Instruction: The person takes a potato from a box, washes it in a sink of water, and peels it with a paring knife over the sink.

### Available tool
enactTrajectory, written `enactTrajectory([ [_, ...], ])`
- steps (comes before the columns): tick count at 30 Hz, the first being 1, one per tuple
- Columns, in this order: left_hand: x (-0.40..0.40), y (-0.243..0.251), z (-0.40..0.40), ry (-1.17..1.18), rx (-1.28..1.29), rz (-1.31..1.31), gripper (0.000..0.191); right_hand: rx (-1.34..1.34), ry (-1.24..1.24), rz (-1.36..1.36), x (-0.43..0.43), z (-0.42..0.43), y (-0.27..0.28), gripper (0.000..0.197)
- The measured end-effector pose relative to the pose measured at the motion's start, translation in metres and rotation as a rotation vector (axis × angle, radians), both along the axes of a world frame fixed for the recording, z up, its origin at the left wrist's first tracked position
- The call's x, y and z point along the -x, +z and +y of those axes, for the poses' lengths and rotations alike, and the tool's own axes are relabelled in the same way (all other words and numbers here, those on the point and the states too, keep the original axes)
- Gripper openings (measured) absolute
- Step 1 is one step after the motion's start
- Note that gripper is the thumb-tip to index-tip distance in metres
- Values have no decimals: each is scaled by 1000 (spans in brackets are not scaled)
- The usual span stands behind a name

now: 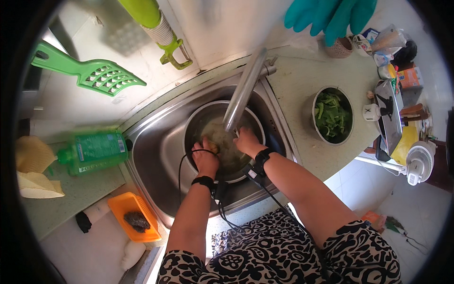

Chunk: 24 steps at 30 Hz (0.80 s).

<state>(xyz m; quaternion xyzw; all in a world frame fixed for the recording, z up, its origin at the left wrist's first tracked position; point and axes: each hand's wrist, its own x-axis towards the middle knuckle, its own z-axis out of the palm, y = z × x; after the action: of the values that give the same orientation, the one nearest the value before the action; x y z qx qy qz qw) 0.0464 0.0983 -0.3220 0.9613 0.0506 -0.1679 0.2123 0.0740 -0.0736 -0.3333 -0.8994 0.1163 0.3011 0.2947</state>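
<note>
A round metal basin (188, 119) with cloudy water stands in the stainless steel sink (156, 177). Inside its left part, my left hand (206, 158) rests on a yellowish-brown item (214, 147), partly hidden by the fingers; what it is I cannot tell. My right hand (247, 141) is in the basin's right part with fingers closed around a small, shiny thing near the faucet's mouth, too hidden to name. Over the basin reaches the metal faucet (244, 88). On the counter to the right, a metal pot (315, 122) holds green leafy vegetables (331, 115).
A green detergent bottle (99, 152) lies left of the sink, above an orange basket (152, 230) holding a dark scrubber. A green slotted turner (106, 76) and teal rubber gloves (330, 17) hang by the wall. Cables run from both wrists. A white fan (420, 159) is at right.
</note>
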Motion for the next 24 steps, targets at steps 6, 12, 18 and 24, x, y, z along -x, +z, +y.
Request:
enactTrajectory([
  [6,-1,-7,7,-165,-109,37,81,196,338,-24,1,15,10,58],
  [12,1,-15,11,-254,-153,16,83,125,447,-17,-8,11,34,64],
  [18,1,-19,11,-257,-135,47,84,14,315,3,-8,2,35,60],
  [24,1,0,5,-245,-63,55,95,211,413,-79,0,-9,48,53],
])
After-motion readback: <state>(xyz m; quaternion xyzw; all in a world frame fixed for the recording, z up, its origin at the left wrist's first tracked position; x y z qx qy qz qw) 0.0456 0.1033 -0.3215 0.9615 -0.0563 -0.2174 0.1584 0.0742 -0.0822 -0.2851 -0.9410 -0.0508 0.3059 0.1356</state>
